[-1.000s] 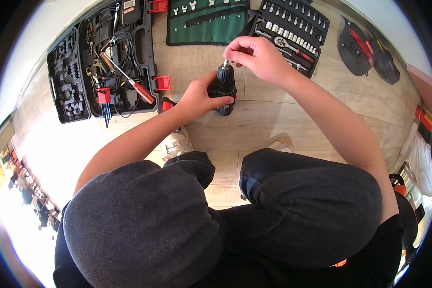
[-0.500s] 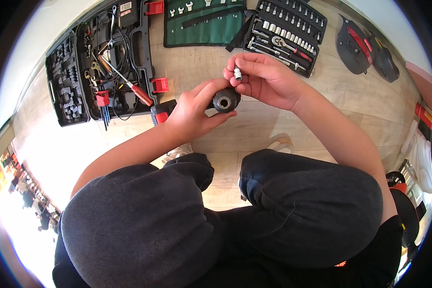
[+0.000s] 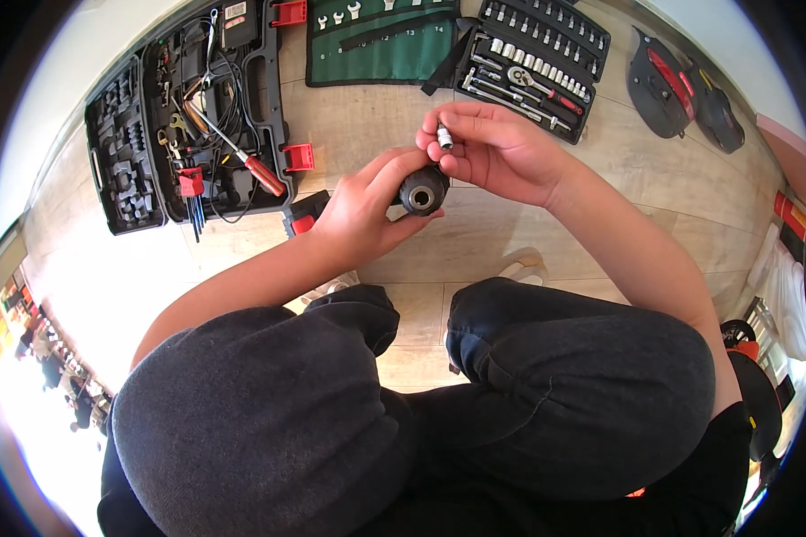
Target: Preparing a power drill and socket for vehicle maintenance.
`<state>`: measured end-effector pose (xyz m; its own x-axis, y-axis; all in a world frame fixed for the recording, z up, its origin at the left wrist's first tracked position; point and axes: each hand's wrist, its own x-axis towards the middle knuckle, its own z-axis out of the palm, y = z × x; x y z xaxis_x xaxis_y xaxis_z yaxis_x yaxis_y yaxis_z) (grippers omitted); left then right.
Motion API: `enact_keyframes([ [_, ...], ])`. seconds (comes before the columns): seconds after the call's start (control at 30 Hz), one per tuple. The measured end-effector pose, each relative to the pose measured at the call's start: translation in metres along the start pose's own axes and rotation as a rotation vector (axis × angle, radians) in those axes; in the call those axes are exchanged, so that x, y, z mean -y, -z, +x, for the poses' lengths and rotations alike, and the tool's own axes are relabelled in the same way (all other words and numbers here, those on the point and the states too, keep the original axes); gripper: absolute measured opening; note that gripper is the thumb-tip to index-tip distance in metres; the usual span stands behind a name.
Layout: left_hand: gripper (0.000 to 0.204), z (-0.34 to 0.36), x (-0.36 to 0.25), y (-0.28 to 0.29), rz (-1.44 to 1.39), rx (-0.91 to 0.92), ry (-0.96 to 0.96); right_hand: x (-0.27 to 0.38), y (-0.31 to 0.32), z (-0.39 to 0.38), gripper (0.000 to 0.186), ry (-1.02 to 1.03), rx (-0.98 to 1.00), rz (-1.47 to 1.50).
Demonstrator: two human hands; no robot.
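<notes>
My left hand [image 3: 358,206] is wrapped round a black cordless drill whose round chuck [image 3: 423,191] points up toward me, its middle hole showing. Beyond the wrist, the drill's black and red base [image 3: 303,215] sticks out on the left; the rest of its body is hidden by the hand. A small silver socket [image 3: 444,138] is pinched between thumb and fingers of my right hand [image 3: 493,148]. It sits just above and to the right of the chuck, apart from it, with its open end facing me.
An open black toolbox [image 3: 179,116] with cables and a red-handled screwdriver [image 3: 261,175] lies at left. Ahead are a green wrench roll [image 3: 381,63] and an open socket set [image 3: 528,76]. Two black and red tools [image 3: 667,85] lie far right. My knees [image 3: 564,376] are close below.
The chuck has shifted very slightly right and down in my left hand's grip. My right hand keeps its hold on the socket, almost still.
</notes>
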<state>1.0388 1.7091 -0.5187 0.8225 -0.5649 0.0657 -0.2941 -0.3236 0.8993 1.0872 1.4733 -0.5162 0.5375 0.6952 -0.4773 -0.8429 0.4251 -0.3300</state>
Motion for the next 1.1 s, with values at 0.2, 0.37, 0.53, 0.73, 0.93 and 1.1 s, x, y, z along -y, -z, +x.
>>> enact_keyframes([
  [0.2, 0.061, 0.000, 0.000, -0.001, 0.004, 0.034, 0.048, -0.004, 0.012, 0.001, 0.024, -0.007, 0.050, 0.108],
  [0.37, 0.060, -0.001, 0.004, -0.004, 0.002, 0.015, 0.106, -0.005, 0.012, 0.001, 0.024, -0.020, 0.026, 0.140],
  [0.53, 0.060, 0.000, 0.008, -0.007, -0.025, -0.005, 0.113, -0.005, 0.014, 0.001, 0.024, -0.037, 0.029, 0.164],
  [0.73, 0.065, 0.001, 0.009, -0.005, -0.006, 0.000, 0.172, -0.008, 0.016, 0.003, 0.023, -0.058, 0.047, 0.229],
  [0.93, 0.062, 0.001, 0.012, -0.005, -0.022, -0.014, 0.213, -0.010, 0.018, 0.003, 0.023, -0.098, 0.004, 0.304],
  [1.1, 0.062, 0.000, 0.016, -0.006, -0.028, -0.020, 0.205, -0.011, 0.016, 0.003, 0.025, -0.139, -0.042, 0.330],
])
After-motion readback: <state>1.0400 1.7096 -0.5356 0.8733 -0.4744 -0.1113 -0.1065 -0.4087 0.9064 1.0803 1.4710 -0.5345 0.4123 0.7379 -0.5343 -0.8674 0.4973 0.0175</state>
